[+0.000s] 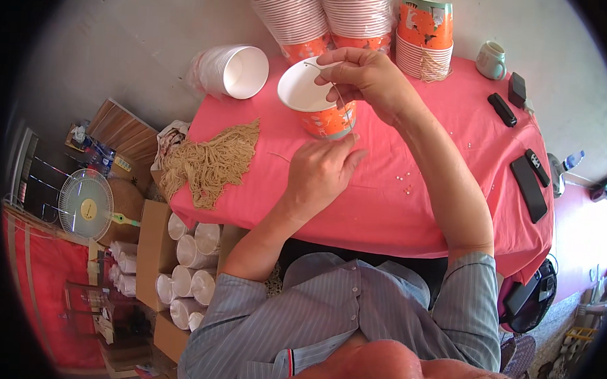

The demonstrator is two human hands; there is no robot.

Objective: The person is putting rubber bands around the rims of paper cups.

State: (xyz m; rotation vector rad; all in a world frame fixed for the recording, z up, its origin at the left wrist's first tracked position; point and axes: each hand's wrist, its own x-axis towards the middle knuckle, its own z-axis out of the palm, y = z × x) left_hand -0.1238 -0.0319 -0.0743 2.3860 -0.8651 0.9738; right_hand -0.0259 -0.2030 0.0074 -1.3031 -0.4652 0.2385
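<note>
An orange paper bucket (326, 122) with a white inside stands upright on the table in front of me. A thin beige cord (347, 115) runs beside it, from its rim area down to my left hand. My right hand (364, 81) is over the bucket's right rim, its thumb and fingers pinching the cord. Closer to me, my left hand (321, 171) lies low by the bucket's base, with the cord meeting its fingertips; its thumb stands a little apart, and the undersides of its fingers are hidden. A short cord tail shows left of this hand.
A heap of beige cords (214, 161) lies on the pink tablecloth (396, 213). Stacked white cups (246, 72) lie at left; tall bucket stacks (426, 33) stand behind. A mug (491, 60) and black phone (529, 191) are right. Below left is an open carton (153, 251) of wrapped cups.
</note>
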